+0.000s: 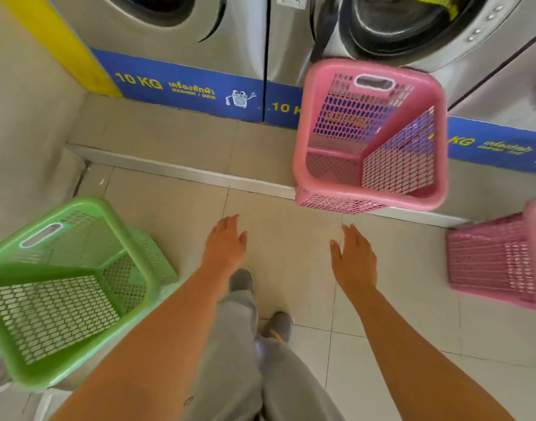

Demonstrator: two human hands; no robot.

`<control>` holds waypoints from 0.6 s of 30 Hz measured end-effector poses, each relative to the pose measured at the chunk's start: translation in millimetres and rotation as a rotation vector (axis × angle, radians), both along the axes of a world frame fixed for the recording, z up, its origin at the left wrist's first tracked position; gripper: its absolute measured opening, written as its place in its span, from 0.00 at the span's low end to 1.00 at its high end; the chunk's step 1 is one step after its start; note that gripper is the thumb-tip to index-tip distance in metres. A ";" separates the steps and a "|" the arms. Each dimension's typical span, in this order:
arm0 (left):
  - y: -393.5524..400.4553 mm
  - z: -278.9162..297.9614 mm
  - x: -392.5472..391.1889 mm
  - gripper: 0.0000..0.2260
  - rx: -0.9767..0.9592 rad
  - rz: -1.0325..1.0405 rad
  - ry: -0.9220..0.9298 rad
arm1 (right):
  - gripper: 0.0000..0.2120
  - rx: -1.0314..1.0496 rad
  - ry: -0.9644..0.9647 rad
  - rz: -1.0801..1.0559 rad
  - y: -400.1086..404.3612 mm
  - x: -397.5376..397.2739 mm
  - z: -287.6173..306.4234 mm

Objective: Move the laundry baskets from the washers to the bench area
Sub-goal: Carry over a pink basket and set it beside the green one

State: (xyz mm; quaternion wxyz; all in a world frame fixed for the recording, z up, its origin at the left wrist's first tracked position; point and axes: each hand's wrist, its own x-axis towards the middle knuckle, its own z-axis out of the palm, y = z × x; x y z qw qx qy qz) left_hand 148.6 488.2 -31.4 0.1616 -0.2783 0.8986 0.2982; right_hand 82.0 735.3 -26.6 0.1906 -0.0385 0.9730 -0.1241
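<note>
Both your left hand (225, 243) and right hand (356, 259) are spread, empty. The pink basket (370, 138) straddles the step (181, 171); grab one rim only and it may tip.

Pink mesh basket (370, 189) against the silver washers (291, 41); their base band (181, 86) blue, yellow lettering. Green mesh basket (63, 287) left of it. My trousers (239, 360) grey; floor tiles (291, 247) beige.

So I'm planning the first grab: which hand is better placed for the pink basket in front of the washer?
Probably the right hand: it is open, empty, and just below the pink basket by the step. The left hand, also empty, lies farther left, between it and the green basket.
</note>
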 end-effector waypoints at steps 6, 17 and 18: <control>7.1 -3.7 -101.7 0.23 -0.031 -0.081 0.038 | 0.25 -0.042 0.056 -0.149 14.3 -78.4 2.3; 28.3 -4.3 -247.1 0.24 0.014 -0.113 0.013 | 0.20 -0.102 0.118 -0.366 53.0 -208.4 -2.2; 33.9 -6.6 -256.1 0.24 0.014 -0.109 0.012 | 0.21 -0.090 0.116 -0.356 60.1 -219.5 -4.7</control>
